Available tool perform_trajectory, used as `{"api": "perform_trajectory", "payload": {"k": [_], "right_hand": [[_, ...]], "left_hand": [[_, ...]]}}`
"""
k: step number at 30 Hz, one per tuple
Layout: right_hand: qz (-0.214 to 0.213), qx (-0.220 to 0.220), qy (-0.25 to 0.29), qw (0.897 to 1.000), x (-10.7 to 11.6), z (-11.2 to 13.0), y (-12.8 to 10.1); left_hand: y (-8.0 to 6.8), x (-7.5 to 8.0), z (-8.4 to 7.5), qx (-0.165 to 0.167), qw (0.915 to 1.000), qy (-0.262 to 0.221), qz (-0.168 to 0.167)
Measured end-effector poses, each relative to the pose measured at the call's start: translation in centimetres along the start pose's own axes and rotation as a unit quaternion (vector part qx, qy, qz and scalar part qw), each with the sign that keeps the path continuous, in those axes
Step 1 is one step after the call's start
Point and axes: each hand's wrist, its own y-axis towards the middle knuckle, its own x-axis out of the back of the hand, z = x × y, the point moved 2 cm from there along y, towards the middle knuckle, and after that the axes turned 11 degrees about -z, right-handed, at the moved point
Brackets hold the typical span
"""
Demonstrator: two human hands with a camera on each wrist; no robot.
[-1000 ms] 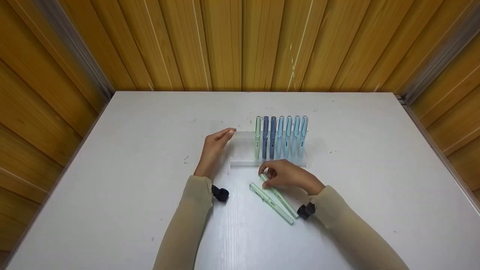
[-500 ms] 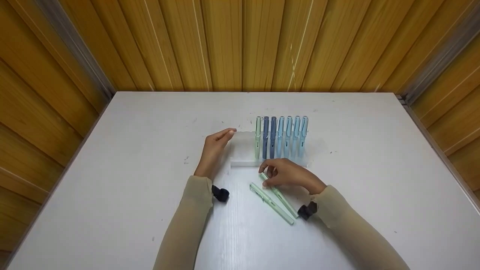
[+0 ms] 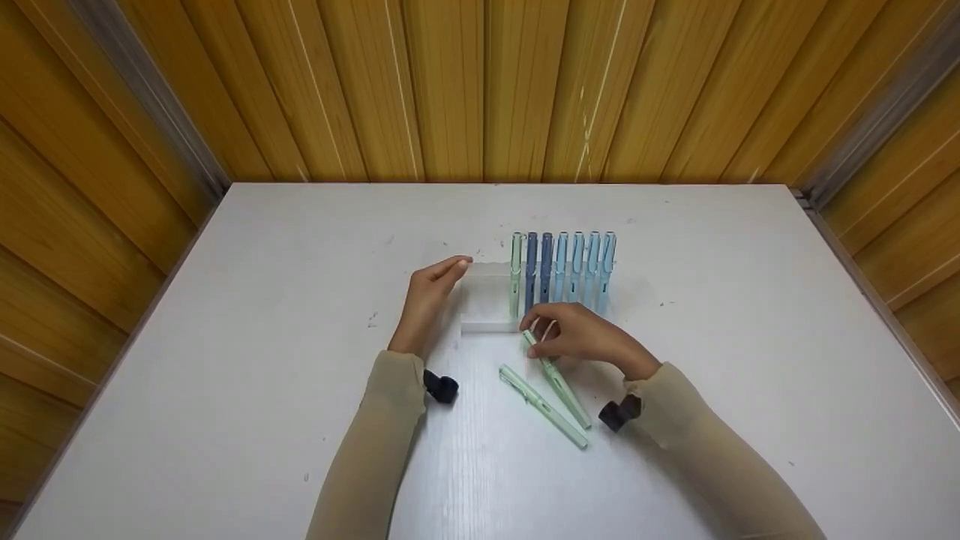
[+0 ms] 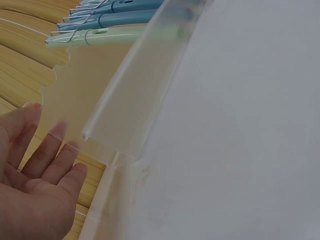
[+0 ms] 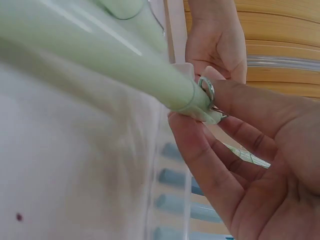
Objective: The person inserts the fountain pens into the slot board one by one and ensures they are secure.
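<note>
right hand (image 3: 581, 339): grip closed in a pinch on the cap end of a pale green pen (image 3: 556, 379); in the right wrist view thumb and fingers (image 5: 200, 145) clamp the clip end.
held pen position: cap end lifted just in front of the clear rack (image 3: 487, 300), far end down by the bench (image 3: 225, 375), slanting toward the person.
left hand (image 3: 429, 300): fingers straight and relaxed, resting against the rack's left end; grip holds nothing.
second green pen (image 3: 541, 407): lies flat on the bench just left of the held one, nearly parallel, not touched.
rack contents: seven pens upright in a row (image 3: 561, 271), one green, two dark blue, four light blue; empty slots on the left part.
handling (judged): the pen looks like light, stiff, smooth plastic, so it is likely slippery; the metal clip (image 5: 210, 90) gives a catch. A hold at the cap or mid-barrel seems best, and a hold at the very end lets it swing.
head view only: the whole layout, both pens, the row count and both sleeves.
right wrist view only: the pinch close up, the clip, the blurred blue pens (image 5: 172, 177) behind.
left wrist view only: the frosted rack wall (image 4: 140, 95) edge-on, the open palm (image 4: 35, 190) beside it; contact is hard to tell here.
</note>
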Motion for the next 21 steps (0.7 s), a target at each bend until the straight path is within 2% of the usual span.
{"api": "perform_trajectory", "payload": {"k": [6, 12, 21], "right_hand": [[-0.011, -0.006, 0.008, 1.0, 0.5, 0.7, 0.1], [-0.039, -0.003, 0.009, 0.999, 1.1, 1.4, 0.5], [-0.076, 0.025, -0.011, 0.997, 2.0, 2.3, 1.0]], "left_hand": [[0.0, 0.0, 0.0, 0.002, 1.0, -0.002, 0.004], [0.0, 0.0, -0.1, 0.006, 0.9999, 0.001, 0.014], [0.0, 0.1, -0.1, 0.015, 0.9998, -0.005, 0.013]]}}
